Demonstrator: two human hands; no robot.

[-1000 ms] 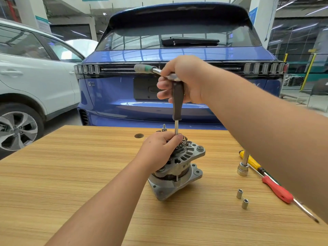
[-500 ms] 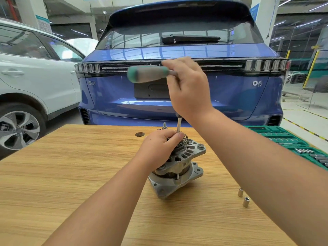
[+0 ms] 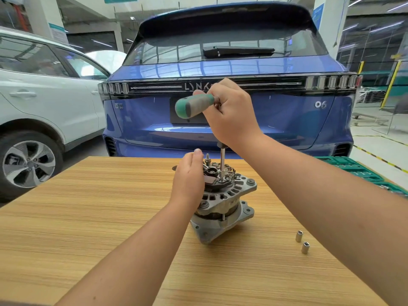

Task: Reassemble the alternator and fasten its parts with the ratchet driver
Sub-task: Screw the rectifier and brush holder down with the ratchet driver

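Your alternator (image 3: 223, 199) stands on its mounting end near the middle of the wooden counter (image 3: 88, 217), its finned grey housing facing up and the dark rectifier parts exposed on top. A threaded stud rises from the far side of that top.

Your right hand (image 3: 231, 113) is above the alternator, its fingers (image 3: 217, 93) curled round the head of the ratchet driver (image 3: 194, 106). The driver's green and grey handle sticks out sideways to the left of that hand, roughly level. From under your palm a slim metal shaft drops straight down, and its tip sits on a fastener on the alternator's top face, just right of the centre hub.

Your left hand (image 3: 189, 175) is against the left side of the alternator's top. Its fingers are straight and held together, pointing up and away from you, with the palm side turned toward the housing; they are not wrapped round anything. The hand hides the left edge of the housing, so you cannot tell how firmly it presses there.

To the right of the alternator, nearer to you, two small metal sockets (image 3: 302, 241) stand on the counter close to each other. Further right of the alternator, at the counter's far edge, lies a green tool tray (image 3: 353, 171). Behind the alternator, beyond the counter, is the rear of a blue car (image 3: 287, 111), and left of that a white car (image 3: 44, 96).
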